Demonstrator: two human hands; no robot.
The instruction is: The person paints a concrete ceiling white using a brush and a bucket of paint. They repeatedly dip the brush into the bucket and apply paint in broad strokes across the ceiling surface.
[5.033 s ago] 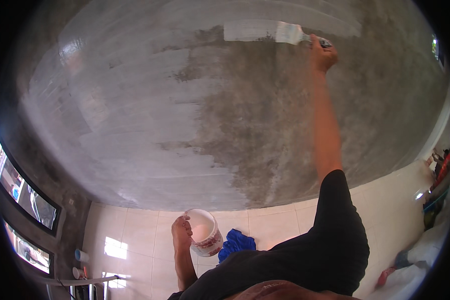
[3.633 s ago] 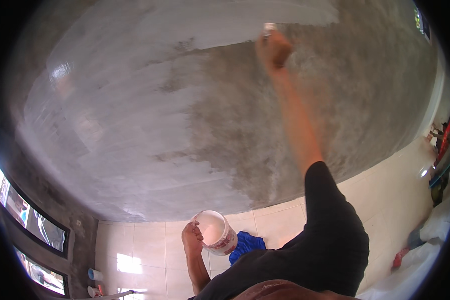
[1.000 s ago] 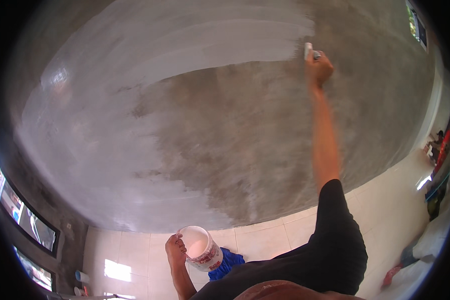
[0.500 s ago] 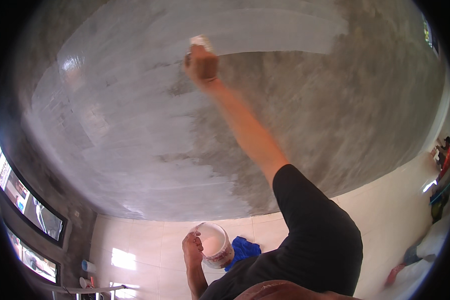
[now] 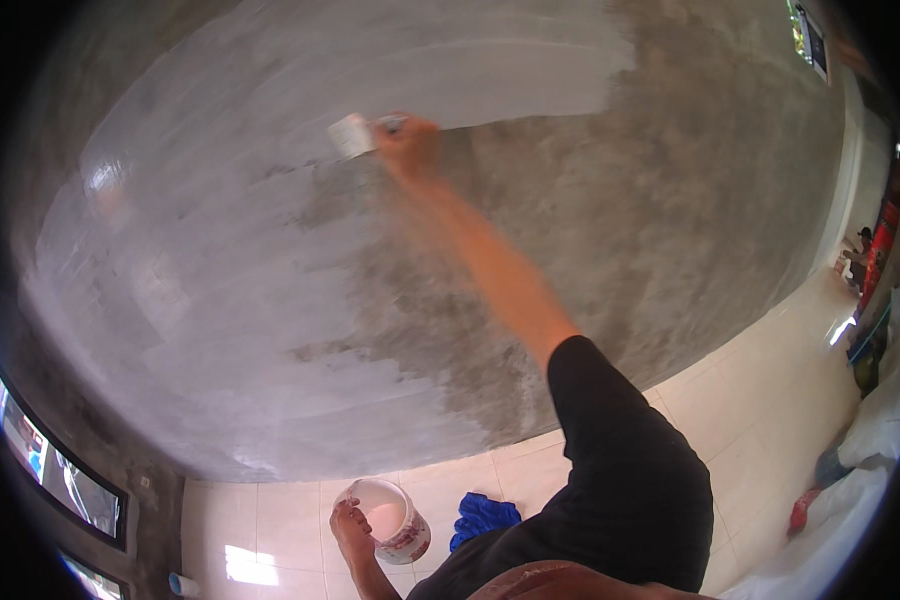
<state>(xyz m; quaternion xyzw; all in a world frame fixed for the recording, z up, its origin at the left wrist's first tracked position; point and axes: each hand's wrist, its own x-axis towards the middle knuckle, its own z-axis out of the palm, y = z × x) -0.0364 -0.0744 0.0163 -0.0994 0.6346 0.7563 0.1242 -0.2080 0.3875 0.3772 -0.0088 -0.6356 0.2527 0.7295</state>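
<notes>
My right hand (image 5: 408, 145) is closed on a wide paintbrush (image 5: 353, 134), its pale bristles against the grey wall (image 5: 200, 260) in the upper middle, where a pale coat meets darker, mottled surface. The hand and forearm are somewhat blurred. At the bottom, my left hand (image 5: 353, 532) grips the rim of a white bucket (image 5: 408, 540) with pale pinkish-white liquid inside. A crumpled blue cloth (image 5: 482, 518) lies beside the bucket, to its right.
Tiled floor (image 5: 280, 510) runs along the wall's base. Windows (image 5: 65, 470) are at the left, with a small cylindrical container (image 5: 182, 586) below. At the far right are a small figure of a person (image 5: 857, 260) and piled white sacks (image 5: 865, 440).
My right hand and brush moved from the right to the upper middle within the last second, and now sit slightly lower than half a second ago. My left hand still holds the bucket.
</notes>
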